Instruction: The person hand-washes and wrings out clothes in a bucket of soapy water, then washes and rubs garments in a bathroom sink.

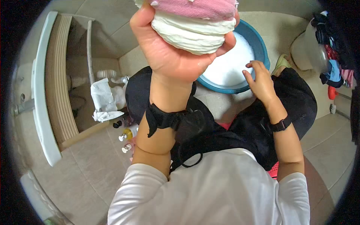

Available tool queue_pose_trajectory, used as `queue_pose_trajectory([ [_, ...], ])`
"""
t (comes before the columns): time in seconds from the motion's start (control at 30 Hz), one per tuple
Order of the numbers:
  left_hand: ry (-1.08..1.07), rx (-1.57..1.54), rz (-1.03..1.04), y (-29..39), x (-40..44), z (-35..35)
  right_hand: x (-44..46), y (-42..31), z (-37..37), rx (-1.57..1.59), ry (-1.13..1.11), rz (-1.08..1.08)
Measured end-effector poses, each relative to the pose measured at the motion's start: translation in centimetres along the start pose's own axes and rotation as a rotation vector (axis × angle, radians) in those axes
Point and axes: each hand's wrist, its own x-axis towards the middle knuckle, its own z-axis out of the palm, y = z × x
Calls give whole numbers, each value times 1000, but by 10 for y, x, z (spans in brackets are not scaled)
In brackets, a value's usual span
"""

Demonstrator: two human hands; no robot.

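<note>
My left hand (172,62) is raised close to the camera, its fingers wrapped around a shoe (193,32). What shows of it is pink knitted fabric above a thick, ridged white sole, with small white flecks of foam; the top edge of the view cuts off the rest. Beyond it on the floor stands a blue basin (262,41) full of white suds (234,63). Over the basin's near right rim hovers my right hand (261,80), fingers apart and holding nothing.
At left are a pale cabinet front (58,82) and white crumpled paper (102,95). Several pump bottles (130,134) stand beside my left leg. A container heaped with clothes (332,56) is at right. One foot wears a light green slipper (281,62).
</note>
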Motion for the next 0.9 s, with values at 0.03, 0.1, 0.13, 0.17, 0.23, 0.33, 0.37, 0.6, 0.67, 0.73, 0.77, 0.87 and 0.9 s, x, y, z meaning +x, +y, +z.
queue_pose_trajectory([
  [0.03,22,17,4,-1,1,-1,1,-1,1,2,1,1],
  [0.1,45,34,8,-3,3,0,2,-3,2,39,-13,39],
  [0.13,57,60,14,-5,4,2,2,-4,2,39,-15,40],
  [0.17,63,71,17,-7,4,5,3,-5,2,53,-35,58],
  [0.23,169,-124,43,-17,7,24,3,-3,2,63,-56,78],
  [0.33,356,-98,-1,-16,3,2,3,8,7,155,-75,132],
  [0.37,438,144,-63,-15,-1,-15,4,14,12,412,-102,262],
  [0.6,933,307,-593,-46,-19,-74,44,12,-34,1510,-289,530],
  [0.67,921,289,-727,-54,-24,-87,54,6,-27,1474,-310,395],
  [0.73,877,336,-758,-62,-28,-91,67,5,-14,1341,-347,326],
  [0.77,766,292,-738,-63,-36,-104,72,3,-16,1279,-410,352],
  [0.87,729,481,-628,-67,-36,-127,81,2,8,1124,-169,176],
  [0.9,766,598,-575,-71,-34,-138,85,-6,2,993,-178,283],
])
